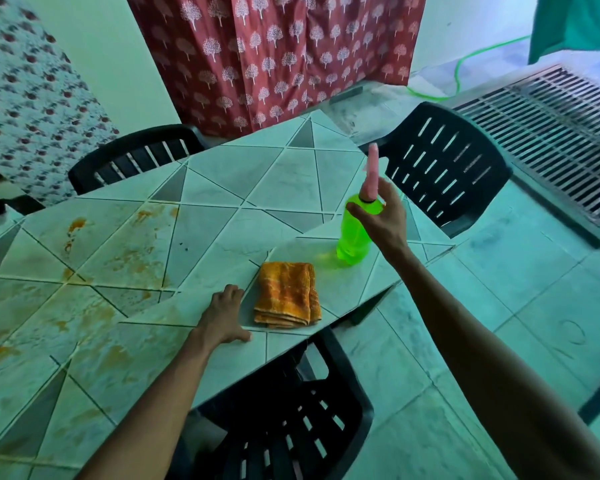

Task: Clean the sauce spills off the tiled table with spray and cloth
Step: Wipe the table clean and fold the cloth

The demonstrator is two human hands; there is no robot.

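Sauce spills (pixel 129 258): orange-brown smears and spots on the left part of the worktop (pixel 222 181), well apart from the bottle and cloth.
Spray bottle (pixel 352 237): translucent green body with a pink spray head (pixel 371 174); located near the right corner of the worktop, leaning slightly. Whether the base touches the tiles cannot be told.
Bottle contents: fill level cannot be told through the green plastic.
Right hand (pixel 381 220): grips the spray bottle at its shoulder, just below the pink head; fingers curled round the body, thumb on the opposite side.
Cloth (pixel 286 294): orange, folded into several layers, lying flat near the front edge of the worktop, between the two hands.
Left hand (pixel 224 315): rests palm down on the worktop, just beside the cloth, not touching it; fingers bent with the tips on the tile, thumb spread along the near edge, holding nothing.
Worktop surface: pale tiles cut into triangles with dark grout lines.
Seating: three black slatted plastic chairs, one at the far side (pixel 132 155), one at the right (pixel 444 168), one at the near edge (pixel 291 427).
Room: red curtain (pixel 278 57) with white tree print behind the worktop; tiled floor (pixel 499 306); metal grille (pixel 555 133) at right; green hose (pixel 465 67) on the floor beyond.
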